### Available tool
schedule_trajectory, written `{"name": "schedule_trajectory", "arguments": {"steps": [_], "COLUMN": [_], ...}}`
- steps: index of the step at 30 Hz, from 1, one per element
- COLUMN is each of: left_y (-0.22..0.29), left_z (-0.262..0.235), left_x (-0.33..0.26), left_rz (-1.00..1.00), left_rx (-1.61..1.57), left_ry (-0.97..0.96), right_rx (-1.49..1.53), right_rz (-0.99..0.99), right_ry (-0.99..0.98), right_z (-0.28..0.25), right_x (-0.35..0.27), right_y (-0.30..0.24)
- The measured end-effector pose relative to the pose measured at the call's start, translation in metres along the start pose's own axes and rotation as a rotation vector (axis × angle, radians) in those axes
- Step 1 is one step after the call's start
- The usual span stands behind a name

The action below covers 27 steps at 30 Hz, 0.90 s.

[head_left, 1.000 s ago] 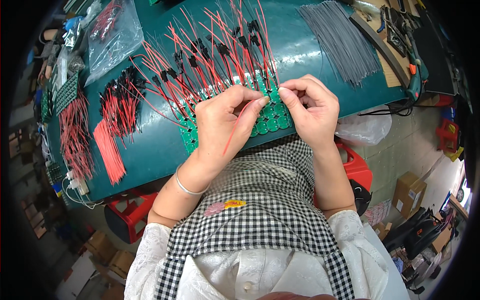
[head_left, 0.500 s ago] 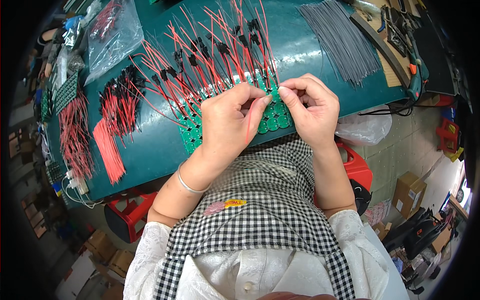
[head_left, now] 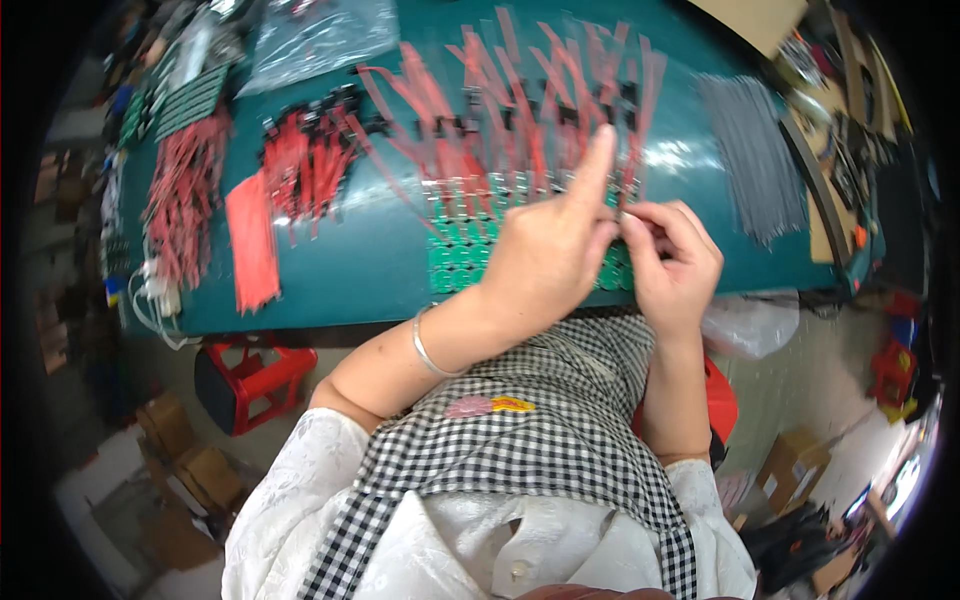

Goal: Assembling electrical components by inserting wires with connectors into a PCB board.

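Observation:
A panel of joined round green circuit boards (head_left: 455,262) lies at the table's front edge. Red and dark wires (head_left: 530,160) with black connectors stand up from its far rows, blurred. My left hand (head_left: 545,250) is over the panel, its index finger stretched out toward the wires at the right. Its thumb is apart from that finger; the other fingers are mostly hidden, and I see nothing held. Beside it, my right hand (head_left: 680,265) pinches thumb and index finger at the panel's right end, where a wire seems to run up from the fingertips.
To the left lie a bundle of red wires (head_left: 252,245), a pile of wires with black connectors (head_left: 310,160) and another red wire bunch (head_left: 188,200). A clear plastic bag (head_left: 320,40) is at the back. Grey wires or tubes (head_left: 755,155) lie right, red stools (head_left: 265,385) below.
The view has shifted, so the table things appear farther right. My left index finger has stretched out from its curled pinch, and the red wire across that hand no longer shows.

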<state>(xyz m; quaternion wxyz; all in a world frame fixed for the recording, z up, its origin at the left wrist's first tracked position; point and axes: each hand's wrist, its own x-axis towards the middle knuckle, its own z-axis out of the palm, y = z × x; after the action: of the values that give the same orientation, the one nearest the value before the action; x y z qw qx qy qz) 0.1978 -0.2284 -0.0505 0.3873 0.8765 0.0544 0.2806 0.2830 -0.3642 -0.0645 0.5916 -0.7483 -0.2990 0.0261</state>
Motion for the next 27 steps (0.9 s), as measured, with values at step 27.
{"name": "schedule_trajectory", "arguments": {"steps": [27], "left_y": [-0.02], "left_z": [-0.12], "left_x": [-0.069], "left_rz": [-0.257], "left_rx": [0.061], "left_ry": [0.337], "right_rx": [0.278], "right_rz": [0.048], "right_ry": [-0.225], "right_z": [0.016], "right_x": [-0.03], "right_y": [-0.039]}}
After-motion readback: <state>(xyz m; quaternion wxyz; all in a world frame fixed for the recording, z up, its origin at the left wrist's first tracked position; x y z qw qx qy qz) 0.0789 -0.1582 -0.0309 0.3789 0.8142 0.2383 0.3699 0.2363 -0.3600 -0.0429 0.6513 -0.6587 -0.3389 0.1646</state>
